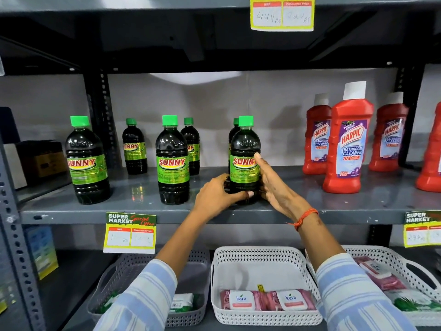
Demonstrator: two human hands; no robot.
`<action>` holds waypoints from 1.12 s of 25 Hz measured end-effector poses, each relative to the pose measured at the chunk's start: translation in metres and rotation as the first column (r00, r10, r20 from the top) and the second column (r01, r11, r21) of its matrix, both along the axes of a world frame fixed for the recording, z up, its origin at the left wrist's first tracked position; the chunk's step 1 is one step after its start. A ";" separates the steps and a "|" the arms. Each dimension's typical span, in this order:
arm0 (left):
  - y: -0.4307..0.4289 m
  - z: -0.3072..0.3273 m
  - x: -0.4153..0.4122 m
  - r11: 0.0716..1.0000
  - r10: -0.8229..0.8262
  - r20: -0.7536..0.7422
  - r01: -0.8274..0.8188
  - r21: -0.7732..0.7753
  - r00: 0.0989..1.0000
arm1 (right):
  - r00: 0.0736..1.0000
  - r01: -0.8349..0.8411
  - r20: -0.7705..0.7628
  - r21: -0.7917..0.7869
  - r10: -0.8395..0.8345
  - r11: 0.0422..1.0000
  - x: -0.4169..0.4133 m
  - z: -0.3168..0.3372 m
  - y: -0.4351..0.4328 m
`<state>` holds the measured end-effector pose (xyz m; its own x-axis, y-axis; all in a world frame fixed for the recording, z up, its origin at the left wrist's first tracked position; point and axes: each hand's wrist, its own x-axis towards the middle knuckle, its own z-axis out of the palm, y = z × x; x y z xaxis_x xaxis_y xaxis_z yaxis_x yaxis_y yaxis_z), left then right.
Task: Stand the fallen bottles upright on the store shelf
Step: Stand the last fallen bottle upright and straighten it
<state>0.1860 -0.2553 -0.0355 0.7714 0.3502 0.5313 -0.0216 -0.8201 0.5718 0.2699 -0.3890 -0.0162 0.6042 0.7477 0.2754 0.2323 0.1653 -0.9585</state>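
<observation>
Green-capped bottle: the Sunny cleaner bottle (pixel 244 161) stands up near the front edge of the grey shelf (pixel 143 211).
My hands: my left hand (pixel 218 195) grips its bottom; my right hand (pixel 272 182) presses flat on its side.
Done: every Sunny bottle I can see stands up, and so do the red Harpic bottles (pixel 348 142).
Left: just let go, I think.

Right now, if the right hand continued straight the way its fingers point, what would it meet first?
Its fingers already rest on the held Sunny bottle; beyond that, probably the Sunny bottle behind, though depth is unclear.
</observation>
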 end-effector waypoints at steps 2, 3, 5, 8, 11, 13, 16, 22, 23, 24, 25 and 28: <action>0.000 0.000 -0.001 1.000 0.002 0.007 -0.002 -0.009 1.000 | 1.000 -0.001 0.003 -0.017 0.001 1.000 -0.003 0.002 0.000; 0.000 0.000 -0.002 1.000 0.006 0.008 -0.005 -0.011 1.000 | 1.000 0.003 0.004 -0.022 -0.003 1.000 -0.004 0.003 0.000; 0.000 0.000 -0.003 1.000 0.005 0.004 -0.005 -0.019 1.000 | 1.000 0.014 0.007 -0.011 -0.014 1.000 -0.004 0.001 -0.001; -0.002 0.001 -0.005 0.999 -0.018 -0.006 0.017 -0.037 1.000 | 1.000 0.023 0.009 0.005 -0.023 1.000 -0.003 0.001 -0.001; -0.002 0.003 -0.007 0.999 -0.044 -0.011 0.044 -0.031 0.999 | 1.000 0.015 0.002 0.006 -0.015 1.000 -0.004 0.003 -0.001; -0.002 0.003 -0.008 0.998 -0.058 -0.013 0.057 -0.030 0.998 | 1.000 0.011 0.002 0.005 -0.011 1.000 -0.005 0.002 -0.001; -0.001 0.003 -0.008 0.997 -0.070 -0.015 0.069 -0.040 0.997 | 1.000 0.019 0.003 0.000 -0.019 1.000 -0.004 0.001 0.000; 0.001 0.005 -0.007 0.996 -0.078 -0.035 0.077 -0.047 0.996 | 1.000 0.000 -0.020 0.003 0.000 1.000 -0.004 0.001 0.000; 0.001 0.005 -0.006 0.997 -0.066 -0.051 0.064 -0.042 0.997 | 1.000 0.004 -0.028 0.014 -0.004 1.000 -0.003 0.001 0.000; 0.000 0.006 -0.007 0.998 -0.053 -0.059 0.050 -0.046 0.997 | 0.999 0.018 -0.039 0.035 -0.017 0.999 -0.003 0.001 -0.001; -0.003 0.007 -0.008 0.997 -0.045 -0.047 0.041 -0.071 0.998 | 0.997 0.066 -0.040 0.067 -0.063 0.996 -0.003 0.002 -0.001; -0.015 0.005 -0.019 0.986 0.036 0.208 -0.001 -0.168 0.978 | 0.902 0.424 -0.048 0.279 -0.429 0.862 -0.014 0.002 0.002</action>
